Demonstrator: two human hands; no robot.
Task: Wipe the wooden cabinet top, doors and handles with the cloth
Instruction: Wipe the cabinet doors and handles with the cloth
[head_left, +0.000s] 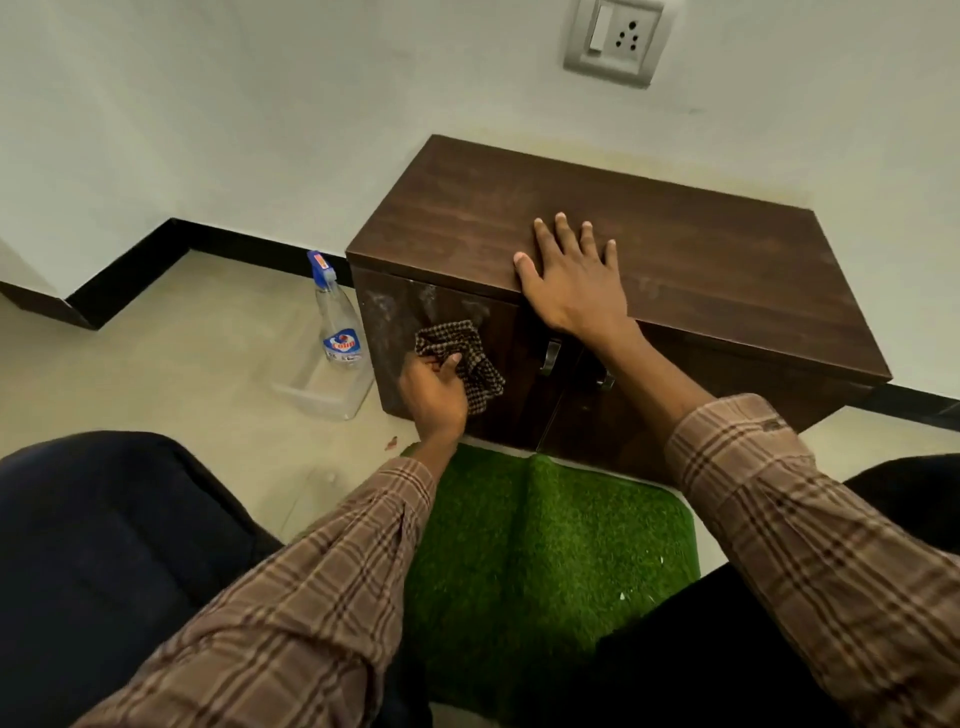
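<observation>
Green grass mat (550, 561) lies on the floor right in front of the cabinet (675, 260). Left hand (434, 397) has the checked cloth (465, 364) bunched in its curled fingers (451, 364), pressed against the left door (447, 322), which looks smeary. Right hand (571, 283) lies flat on the cabinet top, fingers spread wide. Spray bottle (337, 322) stands beside the cabinet, wall socket (615, 41) above.

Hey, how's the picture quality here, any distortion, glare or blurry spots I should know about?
Head view: wide-angle bending curves the cabinet top edges and skirting; soft, even light, slight vignette toward the corners; no harsh glare; cloth and both hands reasonably sharp, sleeves near the frame softer.
</observation>
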